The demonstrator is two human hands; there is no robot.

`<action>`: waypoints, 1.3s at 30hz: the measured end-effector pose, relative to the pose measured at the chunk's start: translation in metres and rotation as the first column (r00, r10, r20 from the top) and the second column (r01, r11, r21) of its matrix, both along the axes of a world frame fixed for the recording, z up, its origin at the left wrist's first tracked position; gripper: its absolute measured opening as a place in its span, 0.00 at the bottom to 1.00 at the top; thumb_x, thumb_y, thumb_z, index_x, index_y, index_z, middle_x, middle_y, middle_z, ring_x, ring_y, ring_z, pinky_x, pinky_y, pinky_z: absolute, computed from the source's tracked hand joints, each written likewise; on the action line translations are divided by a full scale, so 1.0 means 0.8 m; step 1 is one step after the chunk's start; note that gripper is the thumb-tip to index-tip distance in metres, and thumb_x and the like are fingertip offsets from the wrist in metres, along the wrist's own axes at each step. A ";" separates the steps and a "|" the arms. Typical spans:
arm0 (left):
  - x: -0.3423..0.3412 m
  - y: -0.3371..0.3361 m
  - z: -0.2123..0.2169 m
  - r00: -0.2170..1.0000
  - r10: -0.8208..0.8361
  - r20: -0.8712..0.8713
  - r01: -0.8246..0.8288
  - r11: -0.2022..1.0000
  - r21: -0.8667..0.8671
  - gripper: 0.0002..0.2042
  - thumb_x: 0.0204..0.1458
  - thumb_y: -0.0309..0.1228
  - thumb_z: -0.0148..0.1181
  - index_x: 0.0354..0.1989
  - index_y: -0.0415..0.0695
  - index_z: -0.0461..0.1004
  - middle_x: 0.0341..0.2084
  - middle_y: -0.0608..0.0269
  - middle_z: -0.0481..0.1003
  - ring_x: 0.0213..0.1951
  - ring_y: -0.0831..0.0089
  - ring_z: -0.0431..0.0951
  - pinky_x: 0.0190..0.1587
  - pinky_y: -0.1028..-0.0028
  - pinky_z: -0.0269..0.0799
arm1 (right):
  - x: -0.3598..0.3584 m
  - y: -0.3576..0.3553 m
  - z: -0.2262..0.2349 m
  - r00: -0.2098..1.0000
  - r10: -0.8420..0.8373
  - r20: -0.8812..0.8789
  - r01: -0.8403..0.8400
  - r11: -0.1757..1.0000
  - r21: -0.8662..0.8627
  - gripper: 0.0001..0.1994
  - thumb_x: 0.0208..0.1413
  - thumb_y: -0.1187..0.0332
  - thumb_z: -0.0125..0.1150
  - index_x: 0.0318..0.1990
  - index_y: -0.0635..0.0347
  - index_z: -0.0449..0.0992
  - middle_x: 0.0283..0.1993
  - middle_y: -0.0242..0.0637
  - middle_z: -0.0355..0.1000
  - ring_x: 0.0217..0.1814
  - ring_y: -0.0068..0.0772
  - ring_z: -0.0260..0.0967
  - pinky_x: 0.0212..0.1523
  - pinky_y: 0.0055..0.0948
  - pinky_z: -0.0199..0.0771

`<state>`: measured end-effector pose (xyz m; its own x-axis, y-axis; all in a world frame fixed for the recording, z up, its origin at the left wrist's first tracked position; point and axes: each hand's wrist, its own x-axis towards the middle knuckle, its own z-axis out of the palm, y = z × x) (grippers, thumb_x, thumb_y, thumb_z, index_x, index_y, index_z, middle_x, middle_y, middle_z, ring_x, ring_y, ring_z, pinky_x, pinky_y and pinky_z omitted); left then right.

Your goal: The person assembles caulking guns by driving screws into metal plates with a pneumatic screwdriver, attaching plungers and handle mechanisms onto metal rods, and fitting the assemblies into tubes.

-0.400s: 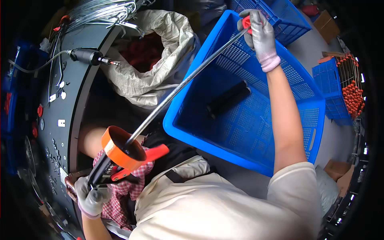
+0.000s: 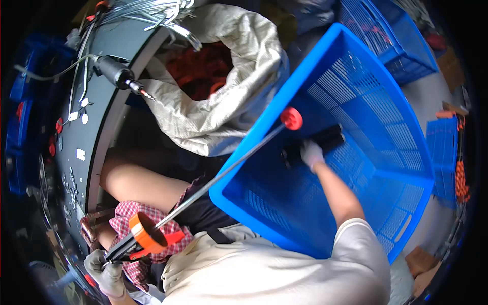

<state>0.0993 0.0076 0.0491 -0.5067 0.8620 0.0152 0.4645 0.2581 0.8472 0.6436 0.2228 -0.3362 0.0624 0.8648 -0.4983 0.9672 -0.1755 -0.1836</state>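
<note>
gripping, left hand [image 2: 104,274]: gloved fingers are wrapping the lower end of an orange-and-black tool [image 2: 136,233]. gripping, right hand [image 2: 311,153]: gloved, blurred, lying against black tubes [image 2: 333,142]; whether its fingers are closing on one, cannot tell.

tool: sitting at the person's lap, beside a checked cloth [image 2: 122,218]. long metal rod [image 2: 223,175] is slanting up from its orange ring, crossing the basket's rim in this view, ending in a red knob [image 2: 291,118].

handling, as judged: the long rod is calling for a firm left wrist; the tubes are favouring a grip at mid-length, forearm staying clear of the rod.

tubes: lying inside a blue basket [image 2: 300,81].

beyond: white sack [image 2: 259,51], holding red pieces [image 2: 206,71]; dark table [image 2: 96,117], bearing a power screwdriver [image 2: 113,71] and bent metal rods [image 2: 152,15].

brands, labels, writing: nothing is showing legibly.
</note>
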 end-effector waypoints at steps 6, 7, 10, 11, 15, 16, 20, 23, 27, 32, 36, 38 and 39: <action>-0.015 -0.088 0.017 0.900 0.331 0.283 -0.407 0.871 0.276 0.19 0.52 0.45 0.62 0.41 0.46 0.65 0.18 0.72 0.67 0.13 0.88 0.60 0.11 0.87 0.49 | -0.002 -0.086 -0.169 0.823 0.493 0.283 -0.520 0.854 0.023 0.20 0.52 0.68 0.53 0.55 0.52 0.70 0.60 0.39 0.64 0.65 0.41 0.58 0.66 0.42 0.52; -0.023 -0.093 0.022 0.864 0.401 0.304 -0.491 0.805 0.333 0.17 0.55 0.47 0.59 0.40 0.47 0.66 0.15 0.76 0.63 0.12 0.89 0.57 0.11 0.87 0.46 | -0.005 -0.079 -0.172 0.821 0.527 0.217 -0.526 0.848 -0.068 0.20 0.51 0.66 0.55 0.54 0.51 0.70 0.57 0.39 0.66 0.63 0.41 0.60 0.67 0.44 0.51; -0.045 -0.095 0.056 0.831 0.131 0.541 -0.351 0.878 0.326 0.13 0.60 0.46 0.51 0.28 0.54 0.66 0.12 0.81 0.47 0.11 0.88 0.43 0.11 0.83 0.37 | -0.035 -0.058 -0.106 0.819 0.568 0.088 -0.569 0.823 -0.015 0.22 0.47 0.61 0.60 0.52 0.52 0.71 0.51 0.39 0.70 0.59 0.41 0.63 0.67 0.45 0.49; -0.039 -0.093 0.051 0.734 0.360 0.576 -0.631 0.676 0.381 0.13 0.61 0.45 0.50 0.27 0.54 0.65 0.12 0.81 0.46 0.11 0.87 0.42 0.11 0.83 0.36 | -0.039 -0.046 -0.052 0.822 0.569 0.041 -0.569 0.815 0.110 0.24 0.43 0.58 0.63 0.50 0.52 0.71 0.48 0.39 0.72 0.57 0.41 0.65 0.67 0.46 0.49; -0.071 -0.098 0.018 0.820 0.169 0.546 -0.444 0.791 0.421 0.13 0.59 0.45 0.54 0.30 0.52 0.64 0.14 0.80 0.49 0.11 0.88 0.46 0.11 0.84 0.39 | 0.030 0.016 0.109 0.965 -0.029 -0.260 0.158 0.856 0.493 0.25 0.36 0.62 0.68 0.44 0.61 0.70 0.38 0.42 0.71 0.42 0.44 0.70 0.49 0.35 0.69; -0.077 -0.094 0.007 0.843 0.032 0.536 -0.318 0.835 0.449 0.14 0.58 0.45 0.55 0.31 0.50 0.62 0.14 0.79 0.51 0.12 0.88 0.48 0.11 0.84 0.41 | 0.043 0.029 0.193 0.834 -0.167 -0.525 0.470 0.715 0.518 0.20 0.41 0.66 0.65 0.42 0.62 0.69 0.33 0.37 0.69 0.35 0.35 0.68 0.43 0.30 0.68; -0.068 -0.065 0.006 0.829 -0.093 0.552 -0.165 0.901 0.401 0.18 0.62 0.45 0.48 0.21 0.53 0.59 0.10 0.81 0.46 0.09 0.89 0.42 0.10 0.83 0.34 | 0.132 0.034 0.450 0.211 0.466 -0.859 0.944 0.132 0.303 0.23 0.58 0.50 0.50 0.46 0.64 0.68 0.38 0.40 0.71 0.43 0.37 0.70 0.53 0.39 0.71; -0.081 -0.075 -0.003 0.749 -0.116 0.652 -0.215 0.889 0.405 0.18 0.61 0.44 0.50 0.20 0.53 0.60 0.09 0.81 0.47 0.09 0.90 0.43 0.10 0.84 0.35 | 0.157 0.078 0.547 -0.014 0.721 -0.692 0.988 0.118 0.102 0.29 0.44 0.52 0.51 0.43 0.73 0.77 0.47 0.52 0.74 0.49 0.51 0.73 0.55 0.47 0.72; -0.088 -0.087 -0.009 0.768 -0.003 0.640 -0.289 0.891 0.351 0.21 0.59 0.48 0.52 0.19 0.52 0.58 0.09 0.80 0.49 0.09 0.90 0.44 0.11 0.85 0.36 | -0.020 0.153 0.605 -0.197 0.667 -0.718 0.967 0.253 -0.029 0.26 0.41 0.53 0.49 0.37 0.68 0.78 0.40 0.48 0.77 0.43 0.48 0.75 0.52 0.46 0.72; -0.100 -0.097 -0.015 0.739 -0.046 0.672 -0.276 0.889 0.365 0.22 0.52 0.48 0.62 0.26 0.39 0.67 0.07 0.79 0.52 0.07 0.89 0.49 0.09 0.83 0.42 | -0.131 0.223 0.625 -0.420 0.529 -0.737 0.779 0.627 0.006 0.26 0.45 0.50 0.50 0.36 0.70 0.74 0.37 0.48 0.76 0.41 0.48 0.74 0.51 0.44 0.73; -0.126 -0.117 -0.022 0.714 -0.216 0.666 -0.112 0.904 0.414 0.20 0.52 0.49 0.61 0.30 0.43 0.66 0.09 0.77 0.54 0.08 0.88 0.51 0.09 0.84 0.40 | -0.142 0.271 0.637 -0.536 0.479 -0.695 0.634 0.772 0.044 0.26 0.49 0.46 0.54 0.34 0.67 0.74 0.35 0.47 0.74 0.37 0.48 0.73 0.48 0.43 0.76; -0.156 -0.146 -0.054 0.694 -0.167 0.700 -0.102 0.940 0.325 0.19 0.53 0.47 0.61 0.39 0.43 0.66 0.23 0.69 0.63 0.20 0.81 0.61 0.21 0.78 0.55 | -0.154 0.284 0.635 -0.569 0.443 -0.693 0.568 0.821 0.058 0.23 0.49 0.49 0.56 0.34 0.65 0.73 0.33 0.47 0.74 0.37 0.46 0.73 0.46 0.43 0.77; -0.165 -0.156 -0.060 0.691 -0.003 0.723 -0.221 0.952 0.214 0.22 0.52 0.45 0.64 0.43 0.38 0.68 0.36 0.61 0.73 0.31 0.74 0.71 0.32 0.73 0.70 | -0.157 0.286 0.637 -0.520 0.483 -0.704 0.633 0.772 0.062 0.21 0.49 0.50 0.57 0.34 0.63 0.73 0.32 0.45 0.73 0.36 0.45 0.72 0.45 0.42 0.77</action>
